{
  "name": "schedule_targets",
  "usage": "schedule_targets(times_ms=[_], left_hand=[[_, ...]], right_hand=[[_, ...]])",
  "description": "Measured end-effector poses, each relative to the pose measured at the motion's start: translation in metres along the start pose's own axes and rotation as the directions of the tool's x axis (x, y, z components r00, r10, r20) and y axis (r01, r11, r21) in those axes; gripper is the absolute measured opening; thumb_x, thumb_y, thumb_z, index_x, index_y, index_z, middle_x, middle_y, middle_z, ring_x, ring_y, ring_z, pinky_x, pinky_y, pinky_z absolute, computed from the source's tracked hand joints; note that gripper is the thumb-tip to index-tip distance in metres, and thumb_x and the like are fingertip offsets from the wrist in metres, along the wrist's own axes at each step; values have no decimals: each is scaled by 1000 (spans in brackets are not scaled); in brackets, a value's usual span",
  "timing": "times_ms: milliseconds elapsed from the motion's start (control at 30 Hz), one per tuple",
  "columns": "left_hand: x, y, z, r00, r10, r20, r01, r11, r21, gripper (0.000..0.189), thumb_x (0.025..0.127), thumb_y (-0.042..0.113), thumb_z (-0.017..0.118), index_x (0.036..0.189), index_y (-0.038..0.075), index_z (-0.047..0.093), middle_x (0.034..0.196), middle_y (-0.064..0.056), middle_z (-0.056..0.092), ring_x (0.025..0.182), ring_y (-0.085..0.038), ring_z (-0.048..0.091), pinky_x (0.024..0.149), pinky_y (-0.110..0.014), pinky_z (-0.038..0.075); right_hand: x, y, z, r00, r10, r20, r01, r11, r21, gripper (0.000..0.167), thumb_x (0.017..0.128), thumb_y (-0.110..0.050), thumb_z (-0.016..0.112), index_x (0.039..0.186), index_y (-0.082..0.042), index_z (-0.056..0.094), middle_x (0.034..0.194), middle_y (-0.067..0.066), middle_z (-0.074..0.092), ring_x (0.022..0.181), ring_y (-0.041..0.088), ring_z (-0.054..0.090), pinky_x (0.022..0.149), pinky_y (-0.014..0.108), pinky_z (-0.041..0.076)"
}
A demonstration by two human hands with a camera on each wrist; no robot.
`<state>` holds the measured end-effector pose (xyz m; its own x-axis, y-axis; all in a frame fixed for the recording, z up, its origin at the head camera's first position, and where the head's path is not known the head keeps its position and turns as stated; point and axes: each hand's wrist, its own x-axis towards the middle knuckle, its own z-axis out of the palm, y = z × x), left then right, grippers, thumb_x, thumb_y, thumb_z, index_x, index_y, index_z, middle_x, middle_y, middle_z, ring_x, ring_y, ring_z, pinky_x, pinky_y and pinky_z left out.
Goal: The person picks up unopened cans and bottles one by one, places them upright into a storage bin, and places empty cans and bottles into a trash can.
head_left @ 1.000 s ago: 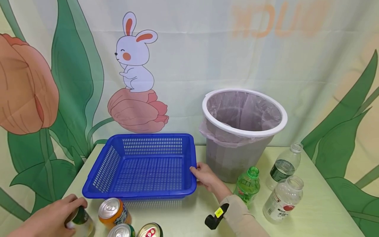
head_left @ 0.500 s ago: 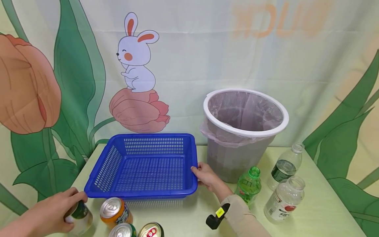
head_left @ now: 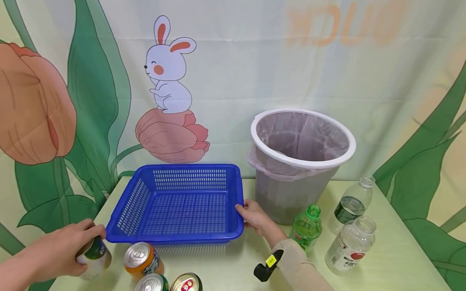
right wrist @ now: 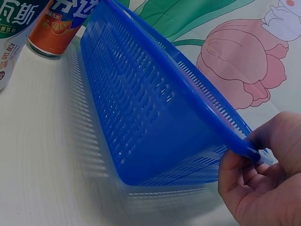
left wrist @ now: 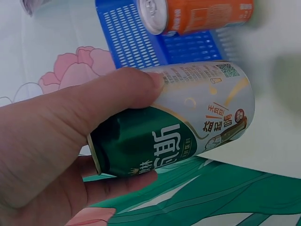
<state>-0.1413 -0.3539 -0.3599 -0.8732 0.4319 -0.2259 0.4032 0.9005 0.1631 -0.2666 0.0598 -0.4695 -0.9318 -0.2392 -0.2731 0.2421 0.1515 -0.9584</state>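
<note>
My left hand (head_left: 60, 248) grips a green and white drink can (head_left: 96, 262) at the table's front left. In the left wrist view, the thumb lies along the can (left wrist: 207, 103) and fingers wrap its green end from below. At the basket's right side, my right hand (head_left: 256, 218) pinches the rim between thumb and curled fingers. The blue plastic basket (head_left: 174, 237) has nothing inside it. An orange soda can (head_left: 143, 262) stands in front of the basket. Nearer me are a green-edged can (head_left: 150, 284) and a gold-topped can (head_left: 187, 283), both cut off by the frame.
A grey bin (head_left: 287, 200) with a white rim and plastic liner stands behind my right hand. To its right stand a green bottle (head_left: 306, 232), a clear bottle with a dark label (head_left: 349, 208) and a wider clear bottle (head_left: 347, 250). A printed curtain (head_left: 225, 60) hangs behind.
My left hand has shifted a little left and upward with the can. My right hand keeps its hold on the basket rim. The head view has drifted slightly.
</note>
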Motion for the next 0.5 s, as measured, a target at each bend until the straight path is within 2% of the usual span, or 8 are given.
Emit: schedule_targets(times_ms=[100, 267, 500], left_hand=[[0, 3, -8, 1000, 2, -7, -2, 1000, 20, 52, 60, 15, 80, 103, 19, 51, 84, 3, 40, 61, -4, 38, 50, -21, 31], [0, 10, -21, 998, -45, -34, 48, 996, 80, 53, 59, 18, 82, 103, 21, 51, 82, 4, 39, 62, -6, 38, 50, -21, 32], [3, 14, -36, 996, 1, -94, 12, 990, 143, 53, 59, 19, 82, 102, 21, 52, 81, 7, 38, 63, -3, 37, 51, -20, 31]], right_hand=[[1, 0, 0, 1000, 2, 1, -2, 1000, -7, 26, 96, -16, 45, 109, 6, 46, 106, 25, 59, 89, 32, 64, 68, 38, 56], [1, 1, 1, 1000, 3, 3, -3, 1000, -7, 26, 96, -16, 45, 110, 6, 46, 104, 23, 60, 87, 29, 65, 68, 38, 56], [0, 0, 0, 1000, 1, -2, -1, 1000, -22, 26, 96, -16, 45, 109, 6, 46, 109, 27, 58, 95, 37, 62, 68, 38, 56]])
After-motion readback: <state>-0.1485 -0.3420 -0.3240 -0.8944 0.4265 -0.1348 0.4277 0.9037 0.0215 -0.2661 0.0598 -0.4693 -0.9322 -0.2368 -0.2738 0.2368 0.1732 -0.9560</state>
